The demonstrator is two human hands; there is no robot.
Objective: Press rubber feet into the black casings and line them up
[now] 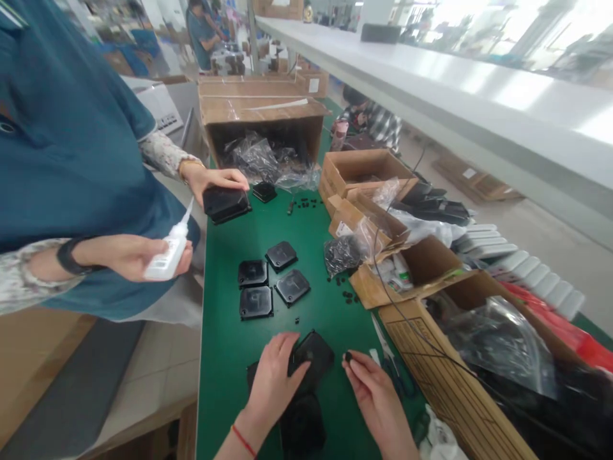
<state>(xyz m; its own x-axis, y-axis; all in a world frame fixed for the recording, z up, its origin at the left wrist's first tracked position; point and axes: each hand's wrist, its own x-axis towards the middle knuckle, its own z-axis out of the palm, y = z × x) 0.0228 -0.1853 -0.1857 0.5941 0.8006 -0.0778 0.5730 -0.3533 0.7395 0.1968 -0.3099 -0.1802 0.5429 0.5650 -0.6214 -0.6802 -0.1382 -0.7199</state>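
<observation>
My left hand [275,377] is at the near end of the table, its thumb and fingers around the left edge of a black plastic cover [317,351]. Part of this cover is hidden under the hand. Another black cover [302,425] lies just below it. To the right, my right hand [378,396] pinches a small black piece [348,357] between thumb and fingertips, apart from the covers. Further up are several square black covers [255,301], lying flat in a group. Tiny black pieces [297,320] are between that group and my left hand.
At left a co-worker's hand [165,255] holds a white squeeze bottle [167,254]; their other hand holds a black cover [225,203]. Scissors [385,342] lie beside my right hand. Open cardboard boxes [407,332] line the green table's [225,370] right side, under a white shelf [431,76].
</observation>
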